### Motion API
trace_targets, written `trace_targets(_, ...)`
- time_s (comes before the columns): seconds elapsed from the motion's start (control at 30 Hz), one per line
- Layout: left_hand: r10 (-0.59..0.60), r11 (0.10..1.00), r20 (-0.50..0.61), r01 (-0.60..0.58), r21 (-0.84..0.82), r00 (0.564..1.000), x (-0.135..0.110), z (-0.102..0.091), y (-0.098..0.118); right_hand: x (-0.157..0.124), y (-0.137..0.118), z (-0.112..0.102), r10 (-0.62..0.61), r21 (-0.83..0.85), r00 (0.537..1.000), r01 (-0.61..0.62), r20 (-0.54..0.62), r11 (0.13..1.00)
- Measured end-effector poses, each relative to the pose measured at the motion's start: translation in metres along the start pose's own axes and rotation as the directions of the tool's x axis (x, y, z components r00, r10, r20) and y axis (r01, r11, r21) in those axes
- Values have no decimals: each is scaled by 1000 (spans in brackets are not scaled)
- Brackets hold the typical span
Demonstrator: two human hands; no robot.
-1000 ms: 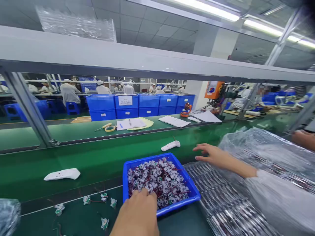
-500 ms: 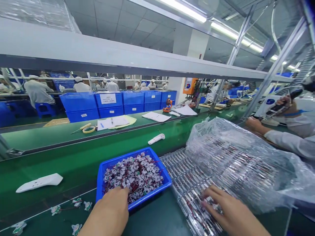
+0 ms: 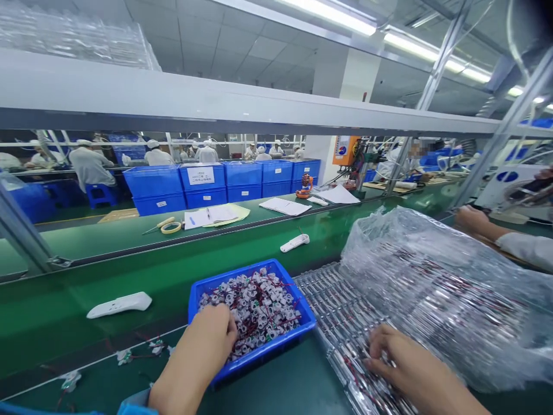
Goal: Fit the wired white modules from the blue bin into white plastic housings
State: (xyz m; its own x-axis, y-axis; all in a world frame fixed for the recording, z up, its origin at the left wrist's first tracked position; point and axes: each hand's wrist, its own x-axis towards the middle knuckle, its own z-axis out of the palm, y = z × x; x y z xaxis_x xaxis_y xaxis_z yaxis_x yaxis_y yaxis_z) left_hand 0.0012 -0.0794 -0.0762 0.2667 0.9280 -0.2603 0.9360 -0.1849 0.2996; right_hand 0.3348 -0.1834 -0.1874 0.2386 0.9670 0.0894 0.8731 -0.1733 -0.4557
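Observation:
My left hand (image 3: 201, 340) reaches into the blue plastic tray (image 3: 233, 273), its fingers bunched on a heap of small white wired parts with red leads (image 3: 265, 305). Whether those fingers grip a part is hidden. My right hand (image 3: 401, 363) rests on a clear plastic tray of packed parts (image 3: 341, 328), fingers apart and touching the rows. Clear plastic film (image 3: 415, 253) covers the stack beyond that hand.
A co-worker's hand (image 3: 473, 219) lies at the right edge. On the green conveyor belt (image 3: 86, 282) are a white plastic casing (image 3: 118, 304) and a smaller white piece (image 3: 294, 242). Loose wired parts (image 3: 124, 356) lie at lower left. A metal-framed shelf (image 3: 173, 98) spans above.
My right hand has come down from above the belt onto the clear tray. My left hand stays in the blue tray. The view has shifted, and the film-covered stack appears larger.

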Motion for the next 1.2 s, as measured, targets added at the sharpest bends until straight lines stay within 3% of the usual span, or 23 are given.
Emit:
trace_targets(0.13, -72, 993, -83, 63, -103, 994, -1, -14, -5, 10, 13, -11, 26, 86, 997, -33, 72, 996)
trace_targets(0.23, -107, 981, -120, 85, -173, 987, -3, -23, -9, 24, -1, -33, 26, 288, 974, -92, 225, 953)
trace_targets(0.33, -104, 976, -160, 69, -208, 982, -5, -26, -11, 42, -48, -58, -42, 639, 961, -149, 273, 755)
trace_targets(0.43, -68, 973, -203, 20, -230, 977, -6, -26, -11, 55, -113, -74, -79, 864, 986, -92, 150, 496)
trace_targets(0.5, -34, 968, -214, -22, -250, 976, -6, -24, -12, 61, -152, -78, -126, 901, 989, -17, 79, 434)
trace_targets(0.6, -3, 957, -189, -52, -285, 982, -7, -23, -17, 66, -195, -80, -253, 840, 967, 113, 30, 531)
trace_targets(0.7, -13, 947, -133, -31, -320, 991, -8, -21, -26, 67, -218, -73, -306, 726, 951, 183, 39, 662)
trace_targets(0.83, -47, 935, -82, 15, -354, 996, -10, -19, -36, 68, -223, -59, -369, 425, 897, 244, 244, 872)
trace_targets(0.9, -50, 936, -85, 17, -352, 995, -11, -19, -37, 70, -219, -55, -396, 317, 865, 299, 308, 900)
trace_targets(1.0, -12, 928, -102, -27, -371, 995, -14, -21, -32, 74, -210, -53, -381, 284, 878, 301, 290, 910)
trace_targets(1.2, 69, 819, -171, -154, -553, 983, -22, -23, -15, 74, -201, -57, -424, 391, 887, 330, 182, 859)
